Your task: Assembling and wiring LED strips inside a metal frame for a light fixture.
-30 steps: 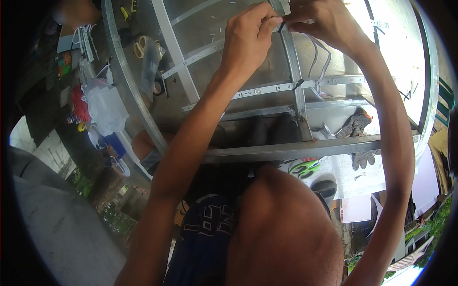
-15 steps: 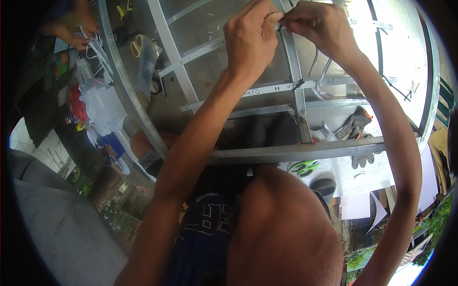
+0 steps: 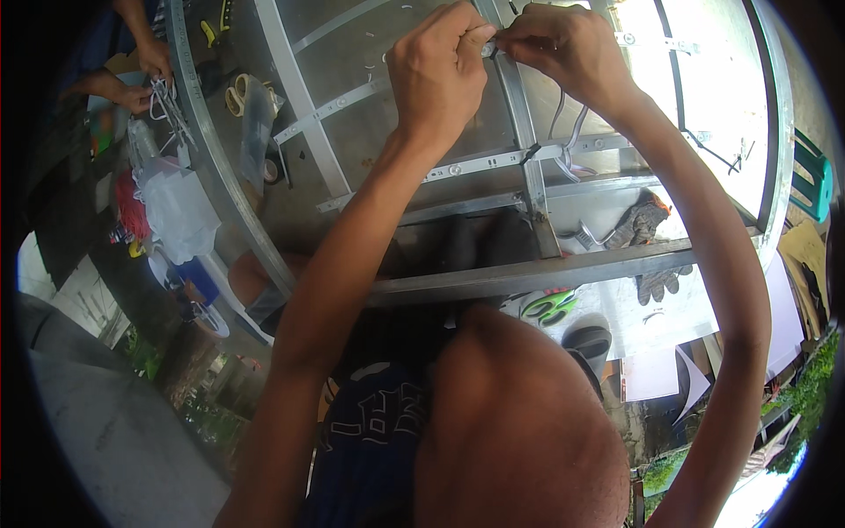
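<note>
Black tie (image 3: 495, 54): loc. upper ctr., at x-ing of LED strip (image 3: 333, 107) & metal crossbar (image 3: 514, 97). L hand (image 3: 437, 75): thumb + index tips pressed together, adj. to tie. R hand (image 3: 572, 55): fingertips pressed together, just beside L. Cannot tell if either pinches tie. 2nd blk. tie (image 3: 530, 155): same bar, nearer body. Green-handled scissors (image 3: 550, 308): body side of near rail (image 3: 493, 283).
</note>
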`<state>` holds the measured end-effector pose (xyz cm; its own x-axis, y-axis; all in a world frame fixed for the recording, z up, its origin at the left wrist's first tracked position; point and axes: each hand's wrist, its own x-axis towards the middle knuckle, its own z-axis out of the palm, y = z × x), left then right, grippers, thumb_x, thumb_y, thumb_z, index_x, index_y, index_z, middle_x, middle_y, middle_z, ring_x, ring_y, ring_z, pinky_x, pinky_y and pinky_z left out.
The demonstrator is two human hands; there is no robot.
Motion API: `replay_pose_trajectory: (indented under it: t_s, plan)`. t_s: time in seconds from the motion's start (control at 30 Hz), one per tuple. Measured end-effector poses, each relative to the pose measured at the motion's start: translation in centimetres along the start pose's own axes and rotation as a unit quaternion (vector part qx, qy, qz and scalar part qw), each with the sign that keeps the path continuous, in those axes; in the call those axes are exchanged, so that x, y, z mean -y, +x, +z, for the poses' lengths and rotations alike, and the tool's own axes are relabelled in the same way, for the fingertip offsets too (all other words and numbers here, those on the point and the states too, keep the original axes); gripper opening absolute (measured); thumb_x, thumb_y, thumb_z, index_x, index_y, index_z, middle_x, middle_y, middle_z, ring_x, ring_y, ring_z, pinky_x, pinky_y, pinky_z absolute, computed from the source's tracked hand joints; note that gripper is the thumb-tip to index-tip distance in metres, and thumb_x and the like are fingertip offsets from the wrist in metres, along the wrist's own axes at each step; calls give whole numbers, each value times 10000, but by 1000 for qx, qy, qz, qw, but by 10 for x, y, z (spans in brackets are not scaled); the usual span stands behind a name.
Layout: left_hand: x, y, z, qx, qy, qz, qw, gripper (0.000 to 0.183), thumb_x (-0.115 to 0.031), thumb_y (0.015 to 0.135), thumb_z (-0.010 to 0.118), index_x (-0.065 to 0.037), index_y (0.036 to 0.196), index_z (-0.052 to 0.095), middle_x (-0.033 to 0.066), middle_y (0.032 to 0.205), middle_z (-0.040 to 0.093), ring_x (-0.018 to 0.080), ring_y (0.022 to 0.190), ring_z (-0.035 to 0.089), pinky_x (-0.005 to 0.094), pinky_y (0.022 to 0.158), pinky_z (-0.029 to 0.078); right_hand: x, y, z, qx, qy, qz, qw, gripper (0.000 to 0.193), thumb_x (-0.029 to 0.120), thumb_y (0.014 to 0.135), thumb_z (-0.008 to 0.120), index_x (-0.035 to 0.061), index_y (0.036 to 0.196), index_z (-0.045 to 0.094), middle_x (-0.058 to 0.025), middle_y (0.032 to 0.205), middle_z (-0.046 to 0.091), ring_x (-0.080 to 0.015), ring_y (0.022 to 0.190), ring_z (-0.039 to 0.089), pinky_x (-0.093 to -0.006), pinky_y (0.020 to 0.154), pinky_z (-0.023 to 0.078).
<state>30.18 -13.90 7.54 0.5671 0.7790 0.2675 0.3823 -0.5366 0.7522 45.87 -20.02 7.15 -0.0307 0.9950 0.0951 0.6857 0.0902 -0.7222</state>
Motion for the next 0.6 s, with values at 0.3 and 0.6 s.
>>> replay_pose_trajectory:
  t_s: [0.3,0.6]
  plan:
    - [4,3,1,-13,12,57,998,126,-57,828,585,-8,737,511,170,653,510,361,603,548,382,530,403,0,-1,1,-13,37,22,999,107,75,725,693,25,818,674,-111,750,632,-281,672,624,-364,588,476]
    - [-3,3,-2,0,4,45,999,129,-60,831,590,5,738,527,170,649,523,355,587,543,372,528,408,-7,-2,2,-31,27,-27,999,104,74,725,696,24,814,672,-116,754,634,-283,676,625,-362,587,479]
